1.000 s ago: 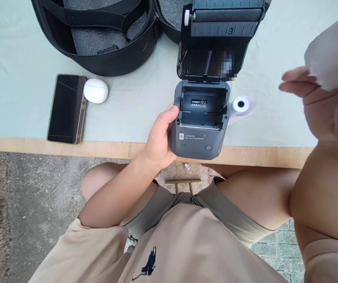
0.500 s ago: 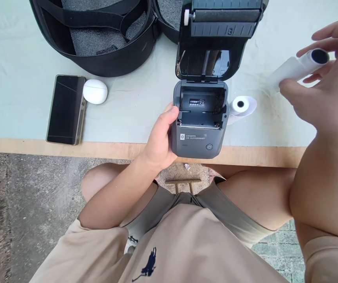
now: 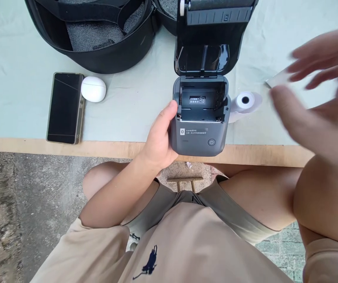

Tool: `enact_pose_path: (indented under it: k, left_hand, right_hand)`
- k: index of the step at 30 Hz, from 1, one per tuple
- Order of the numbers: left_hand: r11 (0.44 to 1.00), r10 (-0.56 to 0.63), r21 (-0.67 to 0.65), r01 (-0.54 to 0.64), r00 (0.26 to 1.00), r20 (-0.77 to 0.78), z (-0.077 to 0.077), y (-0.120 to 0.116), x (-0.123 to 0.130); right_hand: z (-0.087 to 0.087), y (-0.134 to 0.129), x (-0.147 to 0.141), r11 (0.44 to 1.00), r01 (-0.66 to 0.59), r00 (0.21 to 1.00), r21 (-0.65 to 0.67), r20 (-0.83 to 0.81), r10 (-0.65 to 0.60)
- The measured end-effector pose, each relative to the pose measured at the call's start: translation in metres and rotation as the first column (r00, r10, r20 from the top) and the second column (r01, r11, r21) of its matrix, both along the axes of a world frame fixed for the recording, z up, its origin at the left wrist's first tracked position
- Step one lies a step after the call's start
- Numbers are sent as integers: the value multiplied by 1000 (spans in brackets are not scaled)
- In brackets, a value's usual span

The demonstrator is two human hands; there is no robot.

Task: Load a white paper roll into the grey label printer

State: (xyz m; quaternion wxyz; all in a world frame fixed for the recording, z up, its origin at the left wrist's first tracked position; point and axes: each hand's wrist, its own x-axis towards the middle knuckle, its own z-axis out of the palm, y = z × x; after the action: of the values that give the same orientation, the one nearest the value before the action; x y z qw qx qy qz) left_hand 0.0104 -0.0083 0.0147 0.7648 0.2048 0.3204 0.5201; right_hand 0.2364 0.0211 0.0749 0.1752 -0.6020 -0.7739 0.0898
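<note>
My left hand (image 3: 160, 135) grips the left side of a dark grey label printer (image 3: 198, 139), thumb along its edge. The printer's lid (image 3: 207, 43) stands raised, and its paper bay (image 3: 200, 106) shows bare inside with a small printed label. Beside the printer's right side a small white paper roll (image 3: 244, 100) stands on end, some of its paper loose. Farther right, my right hand (image 3: 319, 86) is blurred by motion, thumb and fingers apart. Just past its fingertips shows part of a white roll (image 3: 278, 79); the rest is hidden behind the fingers.
A black zipped case (image 3: 109, 59) lies unzipped at the back left, grey foam inside. A phone (image 3: 65, 108) lies on the left of the cloth-covered table (image 3: 139, 106), touching a white rounded case (image 3: 93, 89). The table's wooden front edge (image 3: 112, 146) runs above my knees.
My right hand has opened and come off the white roll, which is now mostly behind its fingers. My left hand keeps its hold on the printer; the view has shifted slightly.
</note>
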Motion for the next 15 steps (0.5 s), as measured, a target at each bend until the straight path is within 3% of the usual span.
enact_pose_path:
  k: [3, 6, 12, 15]
  left_hand:
    - [1000, 5, -14, -6, 1000, -22, 2, 0, 0]
    - [1000, 17, -17, -17, 1000, -22, 2, 0, 0]
    - [999, 41, -32, -42, 999, -22, -1, 0, 1]
    - [999, 27, -25, -27, 1000, -10, -1, 0, 1]
  right_hand:
    - [-10, -2, -15, 984, -153, 974, -94, 154, 166]
    - [-23, 3, -21, 974, -125, 963, -188, 214, 165]
    - [-31, 8, -23, 981, -134, 989, -138, 42, 141]
    - [-29, 8, -22, 986, -49, 993, -160, -110, 31]
